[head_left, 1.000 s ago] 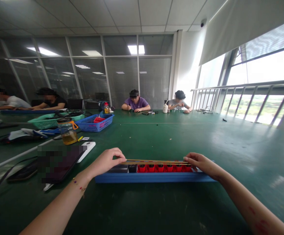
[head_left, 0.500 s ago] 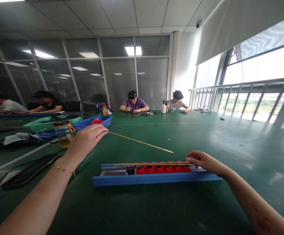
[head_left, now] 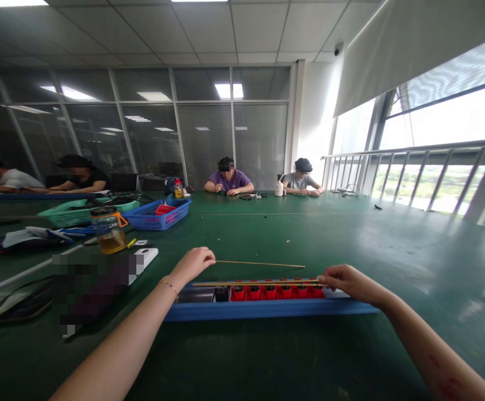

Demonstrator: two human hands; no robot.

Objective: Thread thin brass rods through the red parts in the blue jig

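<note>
My left hand point(head_left: 193, 264) pinches one end of a thin yellowish stick point(head_left: 263, 264), which reaches rightward just beyond the blue trough. The fingers of my right hand point(head_left: 347, 281) are closed on the right ends of a few similar thin sticks point(head_left: 255, 284); their exact number is unclear. These lie lengthwise over the long blue trough point(head_left: 271, 311). Inside the trough stand several red holders point(head_left: 255, 293) with dark centres, in a row. A black block point(head_left: 222, 294) sits left of them, beside a bare metallic section point(head_left: 196, 295).
Left on the green table point(head_left: 234, 367) are a pixelated dark object point(head_left: 96, 295), a lidded jar point(head_left: 111, 234), a blue basket point(head_left: 159, 218) and a green basket point(head_left: 64, 214). Across the table sit a person in purple point(head_left: 228, 179) and another in grey point(head_left: 303, 179).
My left hand has moved right and down, bringing its stick nearly level and closer to the trough. My right hand stays by the trough's right end with its sticks.
</note>
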